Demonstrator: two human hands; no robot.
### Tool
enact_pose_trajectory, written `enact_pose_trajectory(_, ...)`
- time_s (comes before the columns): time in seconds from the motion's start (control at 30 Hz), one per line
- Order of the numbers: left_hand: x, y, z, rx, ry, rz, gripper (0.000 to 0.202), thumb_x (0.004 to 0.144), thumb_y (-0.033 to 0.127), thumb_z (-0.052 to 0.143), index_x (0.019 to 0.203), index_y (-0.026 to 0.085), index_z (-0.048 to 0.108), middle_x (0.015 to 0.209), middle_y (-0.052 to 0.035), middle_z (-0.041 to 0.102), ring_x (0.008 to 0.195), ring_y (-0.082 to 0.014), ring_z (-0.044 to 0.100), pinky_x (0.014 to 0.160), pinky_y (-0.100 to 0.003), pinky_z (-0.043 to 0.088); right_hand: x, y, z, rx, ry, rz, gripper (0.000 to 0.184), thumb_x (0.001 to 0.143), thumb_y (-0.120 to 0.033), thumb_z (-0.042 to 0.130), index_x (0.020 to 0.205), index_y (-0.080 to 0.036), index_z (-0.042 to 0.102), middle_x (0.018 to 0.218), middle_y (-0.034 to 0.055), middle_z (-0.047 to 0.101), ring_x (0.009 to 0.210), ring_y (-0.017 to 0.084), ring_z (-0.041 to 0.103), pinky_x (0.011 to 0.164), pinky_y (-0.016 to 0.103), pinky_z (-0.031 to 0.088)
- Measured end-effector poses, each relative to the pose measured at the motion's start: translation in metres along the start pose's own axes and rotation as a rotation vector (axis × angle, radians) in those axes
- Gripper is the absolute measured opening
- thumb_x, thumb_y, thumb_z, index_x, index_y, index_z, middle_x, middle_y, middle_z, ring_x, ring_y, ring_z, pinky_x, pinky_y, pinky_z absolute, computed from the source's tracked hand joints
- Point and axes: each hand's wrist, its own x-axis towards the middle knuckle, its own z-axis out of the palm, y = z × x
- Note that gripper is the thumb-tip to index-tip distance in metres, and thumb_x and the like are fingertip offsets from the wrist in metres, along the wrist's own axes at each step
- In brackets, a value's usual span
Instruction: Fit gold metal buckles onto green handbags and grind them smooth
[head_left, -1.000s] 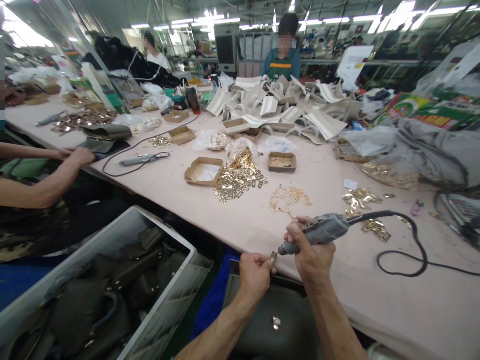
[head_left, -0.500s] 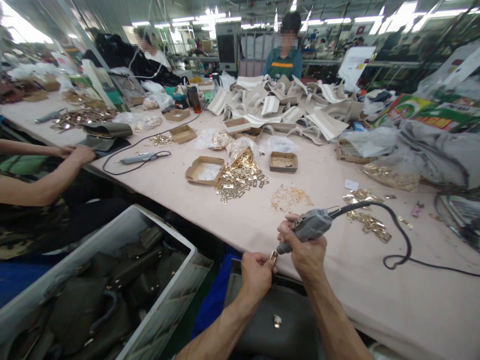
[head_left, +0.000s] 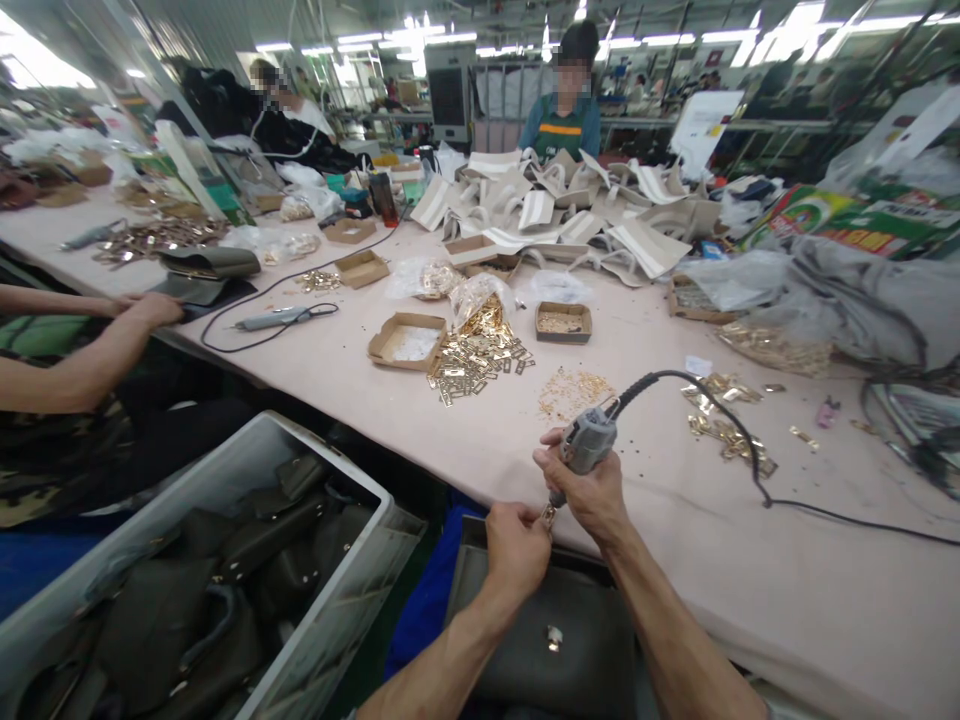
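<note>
My right hand (head_left: 589, 485) is wrapped round a grey corded electric screwdriver (head_left: 589, 440), tilted with its tip pointing down. Its tip meets a small gold metal plate (head_left: 549, 516) pinched in the fingers of my left hand (head_left: 517, 545). Below both hands lies a dark grey-green bag (head_left: 555, 685) with a small gold clasp (head_left: 554, 638) on its face. The plate sits over the bag's upper edge; my fingers partly hide that spot. Tiny gold screws (head_left: 574, 393) are scattered on the table beyond the screwdriver.
A grey crate (head_left: 382, 510) of dark bags stands at left. On the pink table (head_left: 420, 440) are a heap of gold plates (head_left: 480, 365), cardboard trays (head_left: 409, 340), another screwdriver (head_left: 274, 318), and gold fittings (head_left: 731, 440). Pale bag pieces (head_left: 555, 205) pile up behind. A co-worker's arms (head_left: 90, 345) are at left.
The screwdriver has swung more upright, its tip now down on the gold plate. My right hand has moved slightly left, and the cord has shifted left with it.
</note>
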Motion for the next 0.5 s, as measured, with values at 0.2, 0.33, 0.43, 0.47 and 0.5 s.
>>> enact_pose_trajectory(0.2, 0.002, -0.005, 0.004, 0.08, 0.033, 0.042, 0.013, 0.076, 0.013, 0.067, 0.066, 0.014, 0.076, 0.07, -0.0118, 0.077, 0.067, -0.0223, 0.071, 0.058, -0.027, 0.043, 0.003, 0.001, 0.0, -0.028, 0.019, -0.023, 0.028, 0.083, -0.036, 0.081, 0.098, -0.018, 0.066, 0.058, -0.0051, 0.055, 0.048, 0.011, 0.052, 0.047, 0.025, 0.044)
enact_pose_trajectory(0.33, 0.007, -0.007, 0.004, 0.026, -0.005, -0.051, 0.013, 0.074, 0.015, 0.07, 0.063, 0.013, 0.076, 0.061, -0.0093, 0.073, 0.059, -0.0201, 0.067, 0.055, -0.026, 0.042, 0.004, 0.005, -0.004, 0.031, 0.034, -0.021, 0.027, 0.082, -0.035, 0.081, 0.096, -0.018, 0.066, 0.056, -0.0052, 0.055, 0.044, 0.012, 0.051, 0.044, 0.025, 0.044)
enact_pose_trajectory(0.43, 0.012, -0.01, 0.004, -0.024, -0.023, -0.117, 0.021, 0.074, 0.022, 0.074, 0.054, 0.014, 0.073, 0.049, -0.0061, 0.067, 0.051, -0.0177, 0.062, 0.05, -0.025, 0.04, 0.004, 0.01, -0.007, 0.115, 0.034, -0.039, 0.024, 0.082, -0.032, 0.081, 0.093, -0.018, 0.066, 0.055, -0.0053, 0.054, 0.042, 0.011, 0.049, 0.041, 0.025, 0.044)
enact_pose_trajectory(0.47, 0.013, -0.01, 0.005, -0.03, -0.022, -0.126, 0.023, 0.074, 0.023, 0.074, 0.053, 0.014, 0.072, 0.047, -0.0053, 0.064, 0.049, -0.017, 0.06, 0.05, -0.025, 0.04, 0.004, 0.011, -0.008, 0.144, 0.038, -0.047, 0.023, 0.082, -0.031, 0.081, 0.093, -0.018, 0.066, 0.055, -0.0056, 0.054, 0.042, 0.011, 0.048, 0.041, 0.026, 0.043)
enact_pose_trajectory(0.5, 0.013, -0.011, 0.005, -0.031, -0.02, -0.128, 0.024, 0.074, 0.024, 0.075, 0.051, 0.014, 0.072, 0.045, -0.0045, 0.063, 0.047, -0.0164, 0.059, 0.049, -0.025, 0.039, 0.003, 0.013, -0.009, 0.174, 0.043, -0.054, 0.022, 0.081, -0.03, 0.082, 0.092, -0.019, 0.066, 0.055, -0.0058, 0.054, 0.041, 0.011, 0.048, 0.041, 0.026, 0.043)
